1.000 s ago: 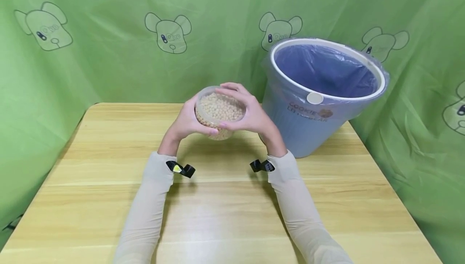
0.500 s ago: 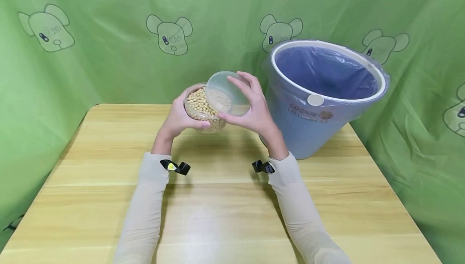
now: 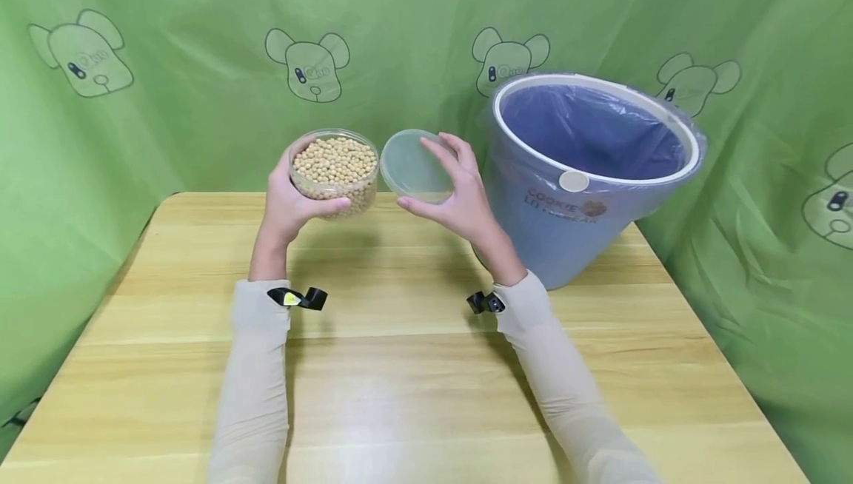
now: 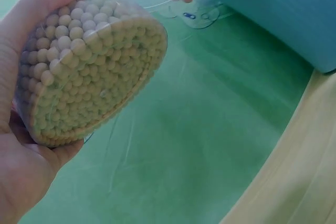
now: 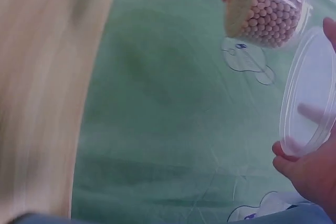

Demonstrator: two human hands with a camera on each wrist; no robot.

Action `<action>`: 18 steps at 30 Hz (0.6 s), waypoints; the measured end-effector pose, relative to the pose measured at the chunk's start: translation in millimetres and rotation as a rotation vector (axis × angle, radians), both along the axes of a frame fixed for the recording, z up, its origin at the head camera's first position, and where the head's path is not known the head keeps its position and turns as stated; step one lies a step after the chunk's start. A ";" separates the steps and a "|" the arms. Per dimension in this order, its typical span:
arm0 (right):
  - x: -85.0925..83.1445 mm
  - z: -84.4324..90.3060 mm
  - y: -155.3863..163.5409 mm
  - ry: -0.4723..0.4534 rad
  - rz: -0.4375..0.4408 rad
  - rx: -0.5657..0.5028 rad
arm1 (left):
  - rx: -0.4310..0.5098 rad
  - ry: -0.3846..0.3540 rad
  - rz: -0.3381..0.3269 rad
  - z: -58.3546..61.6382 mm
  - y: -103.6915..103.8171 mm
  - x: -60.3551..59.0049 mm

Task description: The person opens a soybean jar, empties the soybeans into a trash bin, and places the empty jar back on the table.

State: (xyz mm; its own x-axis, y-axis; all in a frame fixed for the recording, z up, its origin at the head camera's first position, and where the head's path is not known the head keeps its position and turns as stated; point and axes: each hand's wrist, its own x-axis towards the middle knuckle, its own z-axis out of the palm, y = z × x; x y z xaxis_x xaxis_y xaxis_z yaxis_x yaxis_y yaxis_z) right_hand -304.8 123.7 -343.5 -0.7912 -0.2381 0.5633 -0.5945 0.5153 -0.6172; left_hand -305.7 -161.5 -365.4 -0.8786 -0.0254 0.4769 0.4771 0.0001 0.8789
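Note:
My left hand [image 3: 286,195] grips a clear round plastic jar [image 3: 336,173] by its side, thumb across the front. Small round beige balls, like dried beans, fill it nearly to the rim. From below, the left wrist view shows the jar's bottom [image 4: 100,77] packed with them, held above the table. A translucent round lid [image 3: 415,166] is pinched at its edge by my right hand [image 3: 463,195], just right of the jar and apart from it. In the right wrist view, the lid [image 5: 310,93] stands on edge beside the jar [image 5: 268,9].
A tall blue bin [image 3: 560,232] with a white rim and a plastic liner stands on the table's right rear, close to my right hand. The wooden table [image 3: 393,365] lies below both hands. Green curtains [image 3: 220,121] with bear drawings enclose the back and sides.
The lid has come off the jar, which a second ago was covered. My left hand has carried the jar leftward and a little up, while the right hand with the lid stays near its place.

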 end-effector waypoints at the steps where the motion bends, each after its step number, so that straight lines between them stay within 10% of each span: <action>1: 0.7 -0.6 0.8 -0.013 -0.007 0.014 | 0.003 -0.002 0.006 0.2 -1.4 0.5; 18: 13.7 -33.8 31.8 -0.149 0.058 0.401 | 0.031 0.013 0.010 4.2 0.5 4.4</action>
State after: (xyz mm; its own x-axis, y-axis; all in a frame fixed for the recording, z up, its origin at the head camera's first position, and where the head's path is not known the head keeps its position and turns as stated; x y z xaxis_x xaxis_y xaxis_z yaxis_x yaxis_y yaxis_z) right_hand -291.1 155.5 -377.2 -0.8358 -0.4613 0.2977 -0.5490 0.7006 -0.4557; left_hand -301.3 -161.0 -361.3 -0.8721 -0.0489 0.4869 0.4883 -0.0225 0.8724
